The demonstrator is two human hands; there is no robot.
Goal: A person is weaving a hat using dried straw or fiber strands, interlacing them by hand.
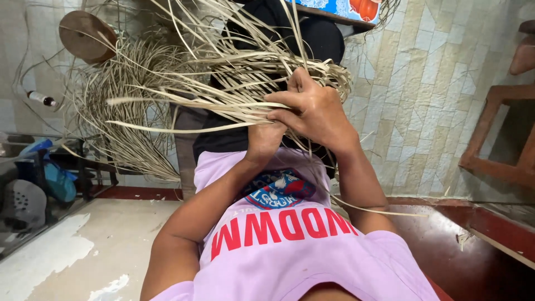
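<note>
Both hands point(312, 114) clutch tangled dry strips point(184, 89).

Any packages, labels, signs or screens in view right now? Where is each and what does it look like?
Shirt print: on the pink shirt, large red letters under a round blue and red emblem.
Printed panel: top edge, beyond the straw, bright blue with orange shapes.
Small bottle: far left, clear with dark cap; label not readable.

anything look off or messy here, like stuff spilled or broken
The floor's pale coating is worn into ragged white patches at lower left. A small clear bottle lies on its side at far left. Loose dried straw strips sprawl beyond both hands, right hand and left hand.
</note>
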